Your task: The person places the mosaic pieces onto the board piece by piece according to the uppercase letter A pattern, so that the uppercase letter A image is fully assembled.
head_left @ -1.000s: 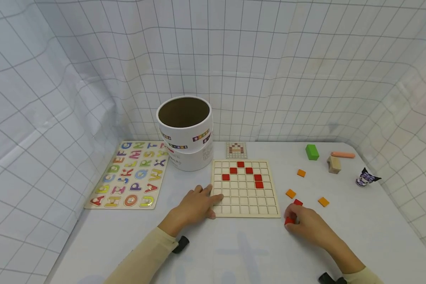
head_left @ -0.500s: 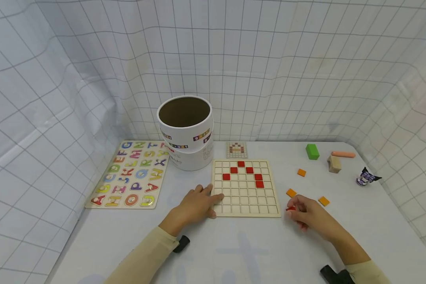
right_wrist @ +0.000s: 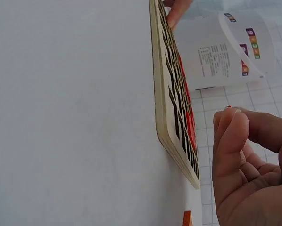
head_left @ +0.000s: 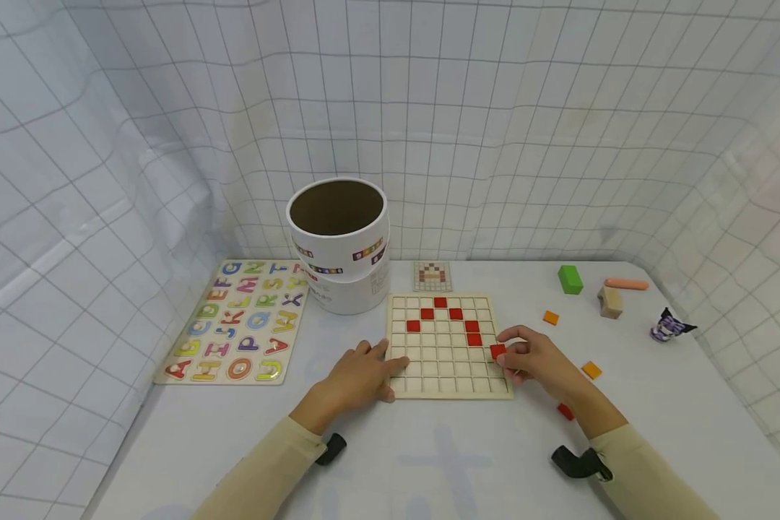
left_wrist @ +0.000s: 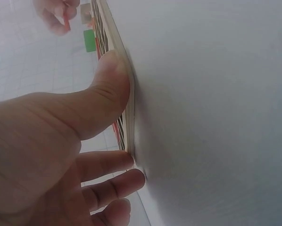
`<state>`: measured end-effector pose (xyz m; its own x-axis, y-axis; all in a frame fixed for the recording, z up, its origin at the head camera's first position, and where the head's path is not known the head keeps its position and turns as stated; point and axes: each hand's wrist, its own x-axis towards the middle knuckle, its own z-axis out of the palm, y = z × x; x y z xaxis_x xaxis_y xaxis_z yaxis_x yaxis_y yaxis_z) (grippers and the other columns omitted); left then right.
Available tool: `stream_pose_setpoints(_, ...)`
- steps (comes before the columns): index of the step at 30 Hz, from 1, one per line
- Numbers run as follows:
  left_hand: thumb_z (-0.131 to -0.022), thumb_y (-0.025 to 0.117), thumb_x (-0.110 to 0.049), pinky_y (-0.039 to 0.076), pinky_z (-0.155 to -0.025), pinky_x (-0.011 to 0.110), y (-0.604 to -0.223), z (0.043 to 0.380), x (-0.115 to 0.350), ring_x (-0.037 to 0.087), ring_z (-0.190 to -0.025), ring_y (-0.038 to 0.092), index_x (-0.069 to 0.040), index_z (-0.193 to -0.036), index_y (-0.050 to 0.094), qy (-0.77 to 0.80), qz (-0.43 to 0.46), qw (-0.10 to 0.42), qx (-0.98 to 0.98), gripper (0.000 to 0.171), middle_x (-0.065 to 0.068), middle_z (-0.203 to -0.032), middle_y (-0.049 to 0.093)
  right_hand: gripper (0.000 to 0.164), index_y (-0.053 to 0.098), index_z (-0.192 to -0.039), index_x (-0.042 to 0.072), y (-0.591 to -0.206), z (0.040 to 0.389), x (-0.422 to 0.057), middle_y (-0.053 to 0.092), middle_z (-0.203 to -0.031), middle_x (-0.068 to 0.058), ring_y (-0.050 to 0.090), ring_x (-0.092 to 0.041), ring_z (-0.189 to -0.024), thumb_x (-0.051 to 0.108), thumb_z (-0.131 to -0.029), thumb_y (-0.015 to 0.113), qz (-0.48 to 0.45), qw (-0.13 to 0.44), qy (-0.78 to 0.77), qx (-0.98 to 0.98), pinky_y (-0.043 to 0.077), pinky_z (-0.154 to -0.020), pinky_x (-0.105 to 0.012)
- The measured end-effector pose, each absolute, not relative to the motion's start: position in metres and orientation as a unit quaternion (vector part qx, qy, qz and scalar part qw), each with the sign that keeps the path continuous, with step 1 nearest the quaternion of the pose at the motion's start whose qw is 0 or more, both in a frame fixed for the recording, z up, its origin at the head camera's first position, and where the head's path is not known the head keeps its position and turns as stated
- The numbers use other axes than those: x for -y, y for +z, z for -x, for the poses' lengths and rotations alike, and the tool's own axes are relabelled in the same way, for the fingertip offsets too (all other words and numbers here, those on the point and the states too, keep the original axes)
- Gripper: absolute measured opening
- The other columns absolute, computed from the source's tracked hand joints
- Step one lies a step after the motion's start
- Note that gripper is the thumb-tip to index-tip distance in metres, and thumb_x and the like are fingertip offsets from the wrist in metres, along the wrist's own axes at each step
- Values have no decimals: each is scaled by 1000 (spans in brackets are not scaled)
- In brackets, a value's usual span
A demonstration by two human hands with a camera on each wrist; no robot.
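A pale wooden grid board point(head_left: 429, 368) lies in the middle of the table, with several red square tiles set in its cells. My left hand point(head_left: 357, 372) rests against the board's left side, its index finger over the top and thumb at the front edge. Thumb and fingers of my right hand point(head_left: 536, 359) pinch a red square tile point(head_left: 497, 351) above the board's right edge. The right wrist view shows that hand point(right_wrist: 249, 160) raised off the board, the tile mostly hidden. Another red tile point(head_left: 565, 412) lies beside the right forearm.
Orange tiles point(head_left: 591, 370) lie to the right. Behind them are a green block point(head_left: 570, 279), a wooden block point(head_left: 610, 302), an orange stick point(head_left: 627, 284) and a purple wrapped item point(head_left: 669, 326). A white bucket point(head_left: 347, 289), small pattern card point(head_left: 432, 276) and alphabet board point(head_left: 227, 347) stand or lie further back and left.
My right hand has moved left and forward from the table to the board's right edge, carrying a red tile. Another red tile now shows near the forearm. The left hand stays put.
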<state>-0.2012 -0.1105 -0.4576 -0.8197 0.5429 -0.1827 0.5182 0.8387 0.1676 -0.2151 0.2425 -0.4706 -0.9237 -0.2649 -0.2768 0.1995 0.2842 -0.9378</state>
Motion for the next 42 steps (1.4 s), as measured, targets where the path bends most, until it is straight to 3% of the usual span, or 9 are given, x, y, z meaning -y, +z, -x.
stream_pose_setpoints(12,-88,75,-43,44,-102,52,-457,198,111,38,-128,48,-31,-149,54,62,-281,111,-951,66,20,-158,41,29,59,-115,4,-476,232,-208,60,-80,-9,53,-17,-53,10,-91,74,28,169,-471,-865,46,-51,-28)
stream_pose_setpoints(28,-89,74,-44,44,-102,52,-459,201,109,38,-129,48,-31,-150,53,59,-282,103,-952,66,19,-159,40,28,61,-114,8,-470,230,-203,58,-78,-7,55,-18,-57,11,-90,75,43,138,-400,-905,45,-54,-32)
stream_pose_setpoints(36,-87,75,-43,47,-98,49,-457,200,109,36,-124,49,-30,-148,56,61,-290,94,-950,65,20,-157,43,33,61,-123,4,-451,210,-249,57,-85,-9,54,-20,-61,19,-95,72,81,118,-442,-886,45,-52,-29)
stream_pose_setpoints(42,-88,74,-43,47,-98,48,-456,200,110,36,-124,49,-30,-148,56,55,-283,101,-952,65,19,-157,43,41,57,-130,0,-443,182,-302,58,-94,-12,60,-25,-71,23,-98,70,82,130,-449,-880,51,-58,-30)
